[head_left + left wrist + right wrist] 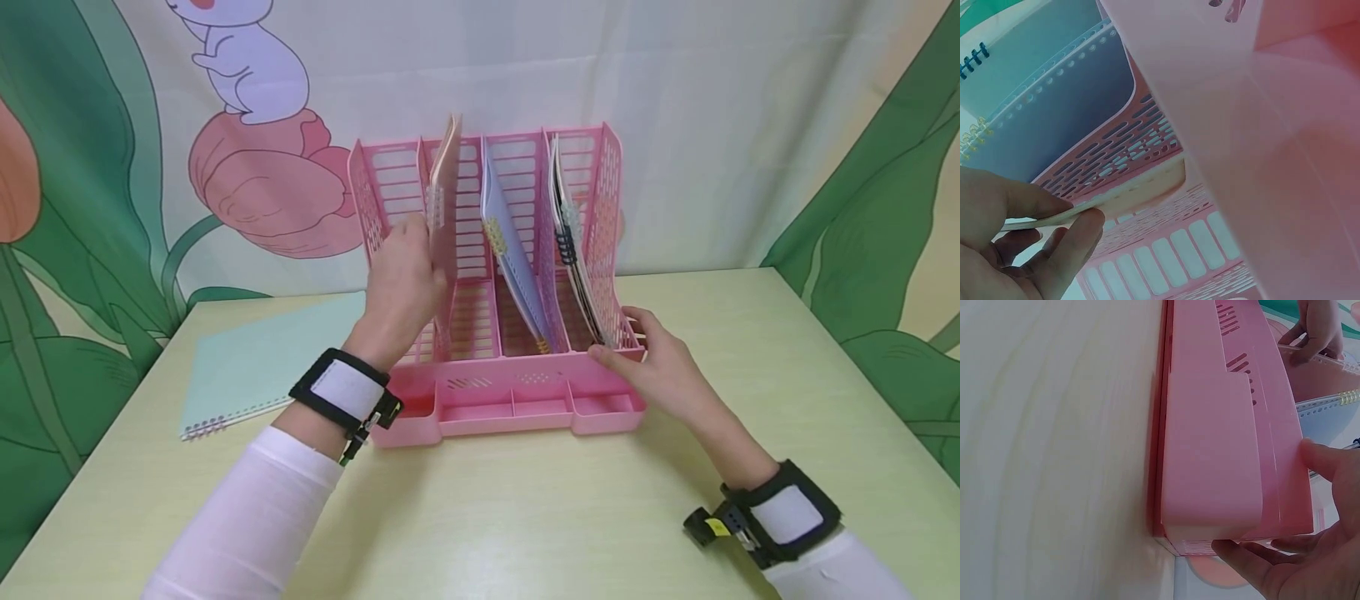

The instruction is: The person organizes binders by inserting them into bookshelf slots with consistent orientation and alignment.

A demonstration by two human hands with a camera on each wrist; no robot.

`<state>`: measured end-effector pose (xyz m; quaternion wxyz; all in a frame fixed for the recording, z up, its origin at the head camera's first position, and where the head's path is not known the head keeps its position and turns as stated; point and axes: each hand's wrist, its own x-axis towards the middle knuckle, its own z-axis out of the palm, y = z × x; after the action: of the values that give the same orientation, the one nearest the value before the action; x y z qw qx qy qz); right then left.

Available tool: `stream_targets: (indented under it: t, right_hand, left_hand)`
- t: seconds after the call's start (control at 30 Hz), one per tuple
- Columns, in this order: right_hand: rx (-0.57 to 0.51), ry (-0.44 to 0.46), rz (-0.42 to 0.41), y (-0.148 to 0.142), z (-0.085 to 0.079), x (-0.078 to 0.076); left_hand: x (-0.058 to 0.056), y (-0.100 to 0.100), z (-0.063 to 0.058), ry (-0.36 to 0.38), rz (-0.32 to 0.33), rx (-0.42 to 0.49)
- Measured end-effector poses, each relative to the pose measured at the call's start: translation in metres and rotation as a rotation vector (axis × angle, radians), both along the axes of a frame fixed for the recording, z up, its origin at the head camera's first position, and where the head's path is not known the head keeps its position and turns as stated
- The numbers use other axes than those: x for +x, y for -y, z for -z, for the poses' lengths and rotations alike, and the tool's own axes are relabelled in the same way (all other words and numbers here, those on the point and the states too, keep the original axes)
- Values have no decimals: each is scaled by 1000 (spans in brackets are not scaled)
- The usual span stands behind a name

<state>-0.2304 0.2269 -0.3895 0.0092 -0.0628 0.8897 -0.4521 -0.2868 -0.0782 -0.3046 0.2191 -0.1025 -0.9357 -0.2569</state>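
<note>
A pink desktop file rack (pixel 502 371) stands on the table, with upright compartments behind a low front tray. My left hand (pixel 405 287) pinches a thin pinkish notebook (pixel 445 204) by its edge, thumb on one side and fingers on the other. That notebook stands upright in the left half of the rack, its top above the back wall. In the left wrist view its pale edge (pixel 1141 186) runs close beside a perforated divider. My right hand (pixel 663 362) grips the rack's right front corner, thumb on the front ledge and fingers around the side.
A blue spiral notebook (pixel 513 250) leans in a middle compartment. Thin notebooks with dark rings (pixel 570 250) lean in the rightmost one. On the table (pixel 525 517), left of the rack, lies a mint-green spiral notebook (pixel 262 358). A printed curtain (pixel 705 167) hangs behind.
</note>
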Motion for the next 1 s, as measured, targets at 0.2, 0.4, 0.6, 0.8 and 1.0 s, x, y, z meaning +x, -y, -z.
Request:
stream_targets:
  t: [0.2,0.4,0.6,0.8,1.0]
  right_hand:
    - [0,-8,-6,0,-1,1]
    - [-1,-3,-3,0,0,0]
    - [-2,-1,-2,0,0,0]
    - [-5,0,3,0,0,0]
    - [-2,0,3,0,0,0]
  left_hand:
    - [-1,0,2,25,17,-1]
    - [0,0,4,56,38,-2]
    - [0,-1,7,103,31,-10]
    - [0,-3,9,103,37,-17]
    - [2,-6,10,99,50,-32]
